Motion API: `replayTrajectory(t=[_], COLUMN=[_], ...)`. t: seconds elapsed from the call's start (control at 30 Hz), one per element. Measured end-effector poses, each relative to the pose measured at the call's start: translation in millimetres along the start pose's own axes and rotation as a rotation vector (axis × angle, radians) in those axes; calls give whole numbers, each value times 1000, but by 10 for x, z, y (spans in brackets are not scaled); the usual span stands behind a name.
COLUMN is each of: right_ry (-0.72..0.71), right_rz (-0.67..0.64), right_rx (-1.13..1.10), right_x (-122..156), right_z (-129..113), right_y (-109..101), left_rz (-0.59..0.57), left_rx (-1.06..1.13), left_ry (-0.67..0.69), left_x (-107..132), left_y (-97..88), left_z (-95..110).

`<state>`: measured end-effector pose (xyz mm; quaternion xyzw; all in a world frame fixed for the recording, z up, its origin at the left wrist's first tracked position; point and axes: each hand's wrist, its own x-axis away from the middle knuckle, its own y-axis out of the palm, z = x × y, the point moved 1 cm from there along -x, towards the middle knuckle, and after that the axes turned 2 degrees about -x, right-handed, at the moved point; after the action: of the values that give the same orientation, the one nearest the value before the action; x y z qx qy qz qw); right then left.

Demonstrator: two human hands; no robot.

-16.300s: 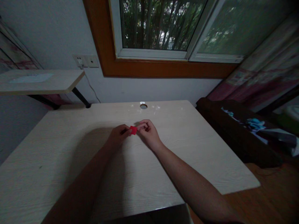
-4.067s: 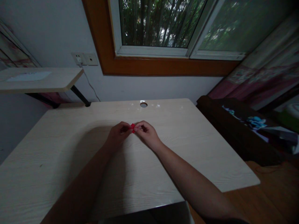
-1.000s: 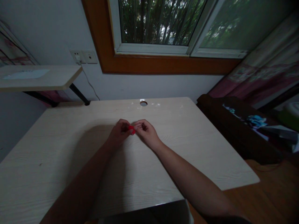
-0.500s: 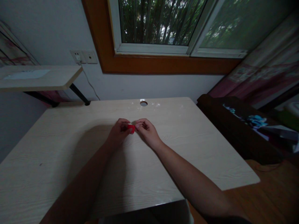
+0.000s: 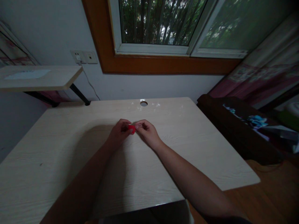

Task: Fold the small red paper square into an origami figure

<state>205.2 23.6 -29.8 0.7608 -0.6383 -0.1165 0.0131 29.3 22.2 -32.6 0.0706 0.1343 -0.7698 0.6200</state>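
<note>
A small red piece (image 5: 132, 128), likely folded paper, is pinched between both my hands just above the pale wooden desk (image 5: 70, 146). My left hand (image 5: 119, 134) grips its left side with curled fingers. My right hand (image 5: 146, 133) grips its right side, fingertips pressed together. Most of the red piece is hidden by my fingers.
A round cable hole (image 5: 143, 103) sits at the desk's far edge, under the window (image 5: 158, 25). A side shelf (image 5: 39, 77) juts out at the left, with wall sockets (image 5: 84, 57) above it. Dark furniture with clutter (image 5: 245, 127) stands to the right.
Over the earlier frames the red piece has become smaller between my fingers. In the last second my hands stay in the same spot, with only slight finger shifts.
</note>
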Motion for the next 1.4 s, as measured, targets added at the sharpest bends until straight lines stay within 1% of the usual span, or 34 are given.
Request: replayTrajectory(t=[0.23,0.37,0.5,0.6,0.77,1.07,1.3,1.4], right_ry=[-11,-9,-6,-5,2,-14,-1,16], right_rz=[30,46,8,-10,-2,14,41,21], right_rx=[11,-8,-5,8,14,-26,-51,-48], right_x=[-7,-10,-6,-8,-20,-13,-19,-16], right_z=[49,18,-17,1,39,28,20,4], right_y=[-18,-14,1,3,-3,-9,-16,-4], left_rz=[-10,-5,-6,-3,-12,-29,-12,9], left_rx=[16,12,13,9,9,55,39,3], left_ry=[0,-11,-7,-14,-12,-1,-32,-18], left_x=[0,2,1,-4,-17,-5,-8,-13], left_y=[7,3,-4,-1,7,2,0,-2], left_z=[29,3,-10,-4,-10,-42,0,8])
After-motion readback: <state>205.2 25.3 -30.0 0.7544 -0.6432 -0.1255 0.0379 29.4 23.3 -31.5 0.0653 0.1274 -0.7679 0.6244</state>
